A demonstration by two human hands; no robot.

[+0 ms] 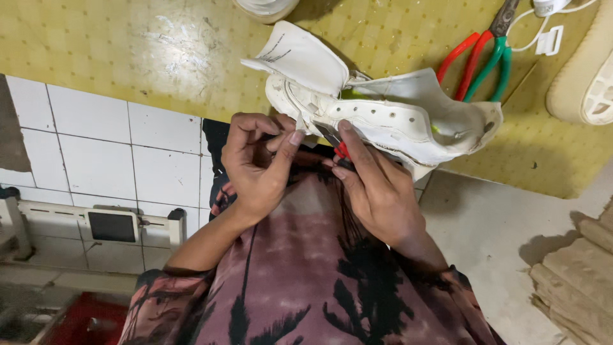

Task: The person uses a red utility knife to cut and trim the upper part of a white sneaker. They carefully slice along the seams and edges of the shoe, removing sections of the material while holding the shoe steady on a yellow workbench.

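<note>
A white shoe upper (383,108) with a row of eyelet holes lies over the near edge of a yellow-topped table (128,51). Its tongue sticks up toward the far left. My left hand (258,163) pinches a thin white strip or edge at the upper's near-left corner between thumb and forefinger. My right hand (377,185) grips a small red-handled cutting tool (338,148), its metal tip against the upper's lower edge. The tool's handle is mostly hidden in my palm.
Red-handled and green-handled pliers (482,61) lie behind the upper. A pale shoe sole (584,76) rests at the right edge, a white cable (536,25) near it. White floor tiles (96,153) lie to the left, stacked beige pieces (575,281) at the lower right.
</note>
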